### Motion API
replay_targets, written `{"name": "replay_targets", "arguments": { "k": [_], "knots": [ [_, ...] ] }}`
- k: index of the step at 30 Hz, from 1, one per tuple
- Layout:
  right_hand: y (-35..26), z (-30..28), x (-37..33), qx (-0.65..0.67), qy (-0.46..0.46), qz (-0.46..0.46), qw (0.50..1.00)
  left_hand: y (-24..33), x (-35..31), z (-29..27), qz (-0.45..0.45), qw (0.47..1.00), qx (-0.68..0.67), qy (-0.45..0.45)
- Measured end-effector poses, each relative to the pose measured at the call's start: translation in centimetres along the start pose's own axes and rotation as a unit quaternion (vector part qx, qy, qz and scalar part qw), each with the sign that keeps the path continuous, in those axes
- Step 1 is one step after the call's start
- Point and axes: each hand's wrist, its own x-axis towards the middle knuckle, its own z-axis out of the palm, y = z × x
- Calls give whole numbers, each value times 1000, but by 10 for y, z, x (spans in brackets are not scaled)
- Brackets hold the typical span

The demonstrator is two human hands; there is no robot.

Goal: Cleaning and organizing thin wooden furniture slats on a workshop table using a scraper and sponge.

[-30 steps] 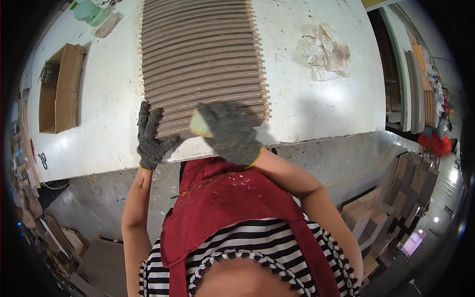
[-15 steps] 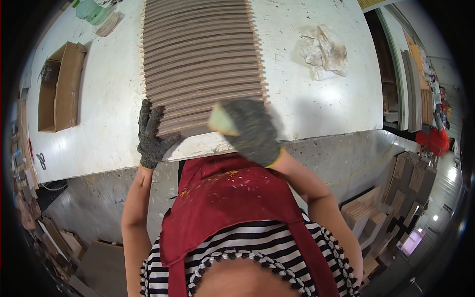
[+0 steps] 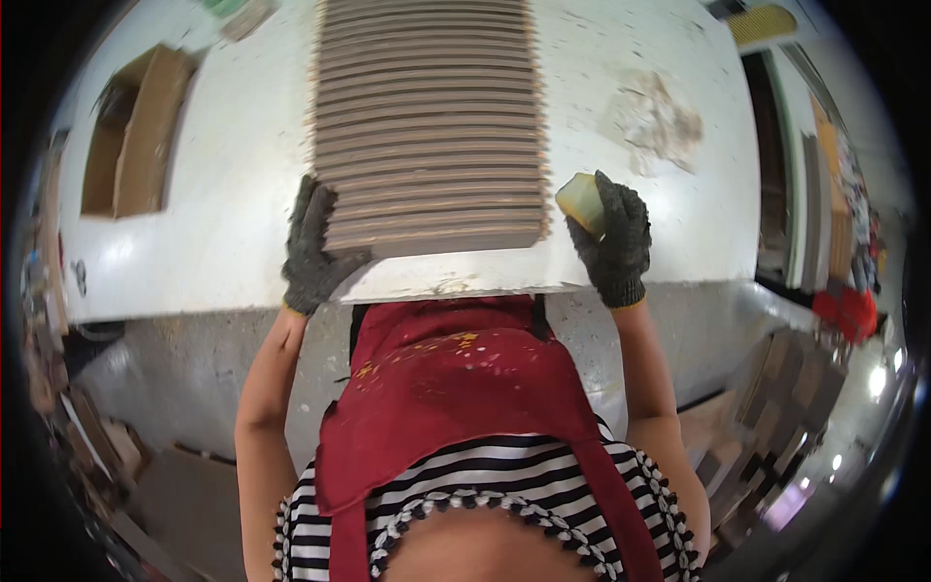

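A long row of brown, grey-topped strips [image 3: 427,145] lies side by side on the white table. At its near left corner rests my left hand [image 3: 315,254] in a dark knit glove, fingers stretched along the strip ends and thumb spread along the nearest strip. My right hand [image 3: 618,238], gloved alike, is off to the right of the row, apart from it. Its fingers are closed round a pale yellow sponge [image 3: 582,202], raised slightly over the tabletop; the sponge's far side is hidden by the glove.
An open cardboard box [image 3: 145,136] stands on the left of the white table [image 3: 242,194]. A crumpled, stained cloth [image 3: 659,121] lies at the right. Scissors [image 3: 80,277] sit near the left edge, and a greenish plastic container [image 3: 225,6] is partly cut off at the far left.
My right hand has swept with the sponge from the near strips out past their right ends. My left hand stays at the corner. The whole view has shifted slightly.
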Motion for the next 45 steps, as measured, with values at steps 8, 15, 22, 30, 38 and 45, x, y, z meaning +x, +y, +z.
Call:
{"name": "replay_targets", "arguments": {
  "k": [8, 15, 22, 30, 38, 45],
  "knots": [
    [-154, 53, 44, 195, -104, -161, 962, 7, -24, 16, -98, 990, 82, 66],
    [-44, 75, 88, 98, -40, -190, 976, 4, -30, 13, -131, 982, 125, 51],
    [-91, 71, 97, 100, -19, -275, 956, 2, -29, 6, -127, 988, 54, 67],
    [-144, 96, 118, 210, -175, -302, 913, 3, -28, 5, -137, 987, 19, 84],
    [-137, 85, 136, 127, -113, -298, 939, 1, -36, 10, -161, 983, -14, 90],
    [-204, 122, 112, 416, -262, -299, 818, 8, -38, 13, -231, 967, -5, 110]
  ]
}}
